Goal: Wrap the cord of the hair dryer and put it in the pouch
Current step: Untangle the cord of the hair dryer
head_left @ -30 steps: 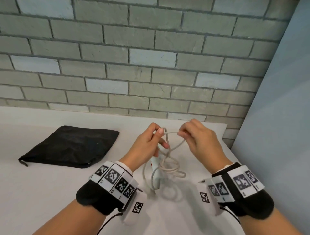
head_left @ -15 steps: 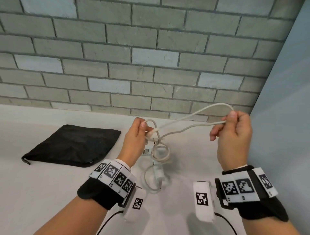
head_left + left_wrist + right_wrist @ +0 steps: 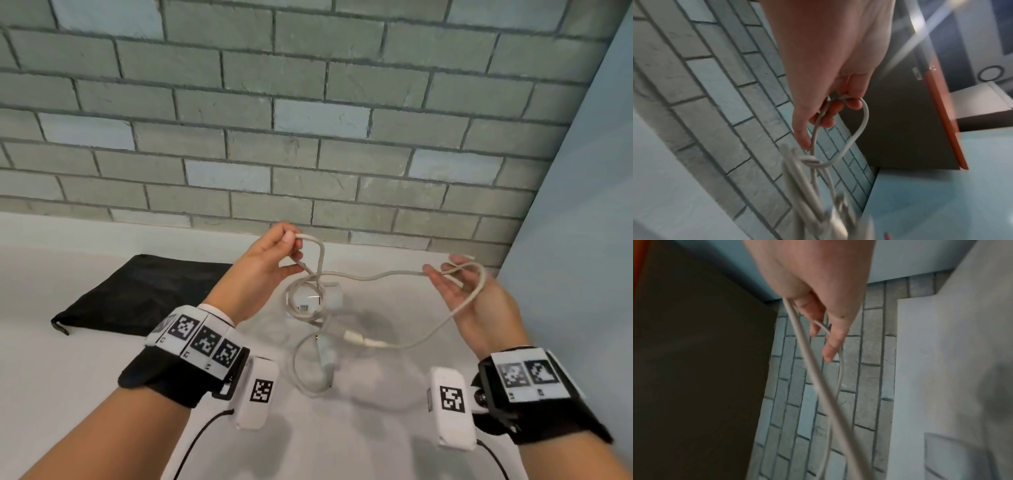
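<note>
Both hands up, the cord (image 3: 394, 272) strung between them

The left hand (image 3: 270, 260) is raised, thumb and fingers pinching a loop of the cord, coils dangling right under it. The right hand (image 3: 476, 301) sits palm-up, fingers loosely spread, cord draped round them, not gripped. The black pouch (image 3: 144, 294) lies flat on the table (image 3: 85, 377), out past the left wrist.

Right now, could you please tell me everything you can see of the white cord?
The cord is thin, off-white, smooth and partly coiled. The left hand pinches a small loop at its top; loose coils with white blocky parts hang below. One strand runs across to the right hand, drapes round its spread fingers and sags back toward the coils.
</note>
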`<state>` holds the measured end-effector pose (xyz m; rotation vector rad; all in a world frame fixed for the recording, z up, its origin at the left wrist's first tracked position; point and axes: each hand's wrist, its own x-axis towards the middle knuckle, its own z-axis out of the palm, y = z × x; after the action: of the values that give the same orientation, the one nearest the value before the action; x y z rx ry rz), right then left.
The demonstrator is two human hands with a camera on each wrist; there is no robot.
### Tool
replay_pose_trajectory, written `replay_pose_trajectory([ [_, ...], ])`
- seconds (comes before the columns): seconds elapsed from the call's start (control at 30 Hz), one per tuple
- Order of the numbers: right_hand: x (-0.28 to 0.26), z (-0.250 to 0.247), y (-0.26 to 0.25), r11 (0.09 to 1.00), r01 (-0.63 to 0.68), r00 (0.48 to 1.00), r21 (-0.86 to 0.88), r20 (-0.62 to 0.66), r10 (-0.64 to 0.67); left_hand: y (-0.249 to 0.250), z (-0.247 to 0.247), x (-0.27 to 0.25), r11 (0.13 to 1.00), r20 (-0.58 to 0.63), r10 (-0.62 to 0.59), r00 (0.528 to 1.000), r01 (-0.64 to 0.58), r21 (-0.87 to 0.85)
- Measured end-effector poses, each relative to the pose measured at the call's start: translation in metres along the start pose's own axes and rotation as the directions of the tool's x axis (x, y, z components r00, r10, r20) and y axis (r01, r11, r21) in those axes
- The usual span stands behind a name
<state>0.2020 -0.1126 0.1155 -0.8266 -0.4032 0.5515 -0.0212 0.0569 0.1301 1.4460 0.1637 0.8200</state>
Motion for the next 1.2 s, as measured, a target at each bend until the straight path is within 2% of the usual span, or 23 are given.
replay_pose_trajectory([
  [0.03, -0.001, 0.003, 0.003, 0.983, -0.008, 0.998, -0.181, 0.061, 0.020, 0.003, 0.003, 0.000, 0.998, 0.029, 0.021, 0.999, -0.023, 0.059],
  [0.07, 0.000, 0.003, 0.008, 0.913, 0.021, 0.992, -0.407, 0.121, 0.031, 0.006, 0.006, 0.001, 0.991, 0.054, 0.041, 0.998, -0.047, 0.123],
  [0.1, -0.001, 0.004, 0.012, 0.767, 0.089, 0.983, -0.635, 0.182, 0.037, 0.010, 0.009, 0.001, 0.980, 0.072, 0.057, 0.996, -0.070, 0.188],
  [0.13, -0.002, 0.005, 0.015, 0.547, 0.181, 0.969, -0.817, 0.244, 0.045, 0.013, 0.011, 0.002, 0.965, 0.083, 0.071, 0.994, -0.090, 0.244],
  [0.17, -0.005, 0.008, 0.017, 0.318, 0.274, 0.949, -0.907, 0.309, 0.064, 0.017, 0.014, 0.002, 0.951, 0.090, 0.086, 0.992, -0.109, 0.290],
  [0.2, -0.009, 0.013, 0.019, 0.164, 0.375, 0.919, -0.913, 0.389, 0.068, 0.019, 0.016, 0.003, 0.931, 0.100, 0.103, 0.990, -0.131, 0.341],
  [0.23, -0.014, 0.019, 0.020, 0.127, 0.468, 0.875, -0.874, 0.479, 0.071, 0.020, 0.020, 0.004, 0.898, 0.116, 0.120, 0.986, -0.158, 0.411],
  [0.3, -0.031, 0.039, 0.023, 0.291, 0.559, 0.785, -0.777, 0.608, 0.116, 0.020, 0.031, 0.005, 0.823, 0.158, 0.139, 0.978, -0.203, 0.531],
  [0.37, -0.048, 0.060, 0.027, 0.509, 0.475, 0.774, -0.718, 0.616, 0.147, 0.019, 0.043, 0.004, 0.777, 0.195, 0.151, 0.969, -0.239, 0.582],
  [0.47, -0.054, 0.075, 0.033, 0.626, 0.355, 0.876, -0.694, 0.480, 0.035, 0.011, 0.050, 0.000, 0.783, 0.142, 0.133, 0.981, -0.192, 0.592],
  [0.53, -0.051, 0.076, 0.032, 0.690, 0.262, 0.921, -0.675, 0.388, 0.030, 0.001, 0.045, -0.003, 0.752, 0.048, -0.099, 0.994, 0.043, 0.658],
  [0.57, -0.049, 0.075, 0.031, 0.719, 0.217, 0.937, -0.661, 0.347, 0.036, -0.005, 0.043, -0.006, 0.685, 0.025, -0.247, 0.969, 0.156, 0.712],
  [0.6, -0.048, 0.074, 0.029, 0.732, 0.185, 0.951, -0.655, 0.307, 0.034, -0.011, 0.040, -0.009, 0.655, 0.031, -0.340, 0.940, 0.213, 0.725],
  [0.63, -0.046, 0.072, 0.029, 0.738, 0.163, 0.963, -0.654, 0.267, 0.024, -0.014, 0.038, -0.013, 0.681, 0.048, -0.364, 0.930, 0.230, 0.695],
  [0.8, -0.042, 0.055, 0.034, 0.871, -0.046, 0.992, -0.489, 0.081, 0.098, -0.011, 0.026, -0.012, 0.819, -0.054, -0.168, 0.984, 0.170, 0.549],
  [0.93, -0.039, 0.043, 0.042, 0.824, -0.078, 0.994, -0.561, 0.023, 0.109, -0.018, 0.031, -0.013, 0.778, -0.141, 0.064, 0.988, 0.039, 0.627],
  [1.0, -0.038, 0.038, 0.047, 0.687, 0.134, 0.991, -0.714, 0.116, -0.073, -0.021, 0.031, -0.014, 0.773, -0.188, 0.136, 0.973, 0.014, 0.634],
  [1.03, -0.040, 0.036, 0.049, 0.516, 0.328, 0.944, -0.792, 0.255, -0.209, -0.022, 0.031, -0.014, 0.782, -0.213, 0.154, 0.965, 0.012, 0.623],
  [1.07, -0.042, 0.036, 0.049, 0.292, 0.502, 0.857, -0.814, 0.423, -0.294, -0.022, 0.031, -0.014, 0.799, -0.231, 0.164, 0.959, 0.008, 0.601],
  [1.1, -0.043, 0.035, 0.050, 0.071, 0.626, 0.757, -0.776, 0.584, -0.293, -0.020, 0.032, -0.013, 0.812, -0.235, 0.175, 0.956, -0.005, 0.584],
  [1.13, -0.043, 0.036, 0.051, -0.077, 0.688, 0.694, -0.722, 0.685, -0.220, -0.019, 0.034, -0.013, 0.815, -0.224, 0.193, 0.955, -0.029, 0.578],
  [1.17, -0.043, 0.038, 0.051, -0.130, 0.708, 0.681, -0.694, 0.720, -0.135, -0.016, 0.036, -0.012, 0.807, -0.203, 0.216, 0.955, -0.058, 0.588],
  [1.2, -0.042, 0.039, 0.049, -0.115, 0.706, 0.696, -0.699, 0.714, -0.072, -0.013, 0.038, -0.012, 0.790, -0.177, 0.237, 0.955, -0.084, 0.607],
])
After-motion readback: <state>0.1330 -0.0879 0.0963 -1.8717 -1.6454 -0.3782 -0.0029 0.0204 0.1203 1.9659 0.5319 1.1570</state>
